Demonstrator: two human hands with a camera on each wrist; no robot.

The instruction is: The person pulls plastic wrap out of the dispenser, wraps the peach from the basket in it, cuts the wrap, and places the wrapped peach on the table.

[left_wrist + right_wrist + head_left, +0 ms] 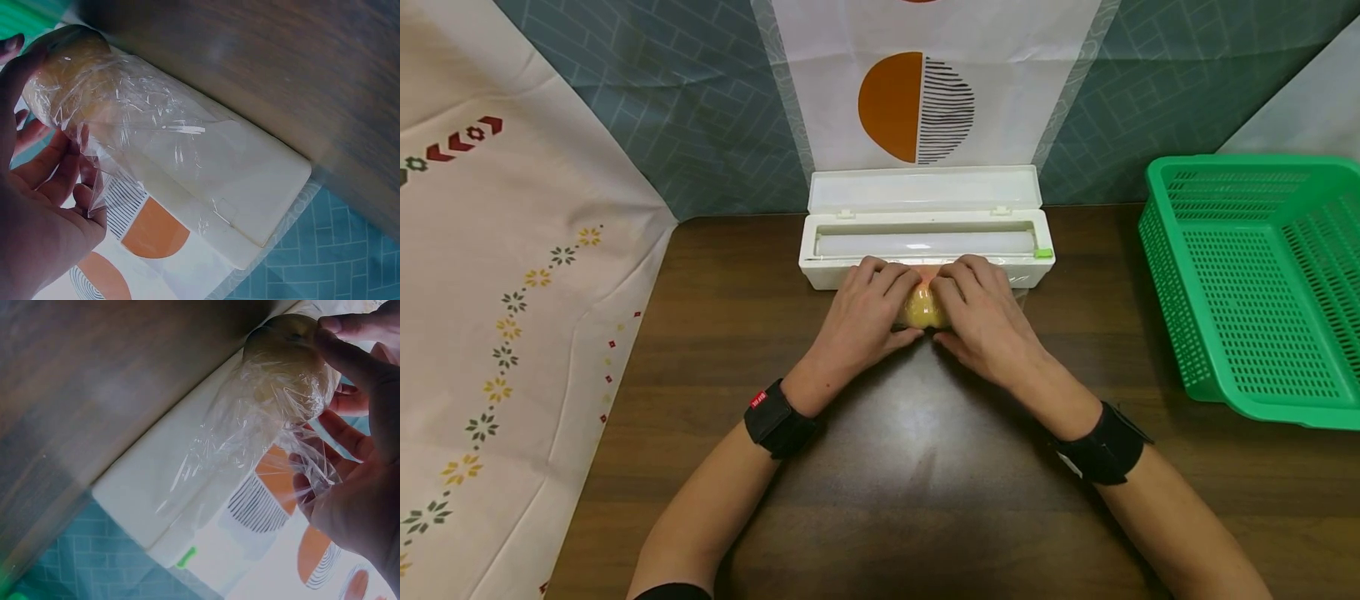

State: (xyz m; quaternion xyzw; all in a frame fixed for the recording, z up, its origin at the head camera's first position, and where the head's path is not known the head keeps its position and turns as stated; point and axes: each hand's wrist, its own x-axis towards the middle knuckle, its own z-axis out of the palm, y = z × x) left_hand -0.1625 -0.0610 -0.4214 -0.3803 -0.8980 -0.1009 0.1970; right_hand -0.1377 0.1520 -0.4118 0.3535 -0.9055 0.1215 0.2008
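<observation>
A rounded yellowish fruit (923,310) sits between both hands, close against the front of a white cling film dispenser (820,273). Clear plastic wrap (150,94) covers much of the fruit and spreads in creases over the dispenser's front. On the fruit's left side, my left hand (871,308) has its fingers curled and pinches the wrap's gathered edge. Opposite it, my right hand (988,321) pinches another bunched part of the wrap, its thumb close to the fruit's darker end in the right wrist view. The fruit's far side is hidden by the fingers.
The dispenser's lid (925,190) stands raised, showing the film roll (925,244) and a green slider (1042,253) at the right. A green plastic basket (1202,333) stands on the right of the brown wooden table (700,400). Patterned cloth (565,333) borders the left.
</observation>
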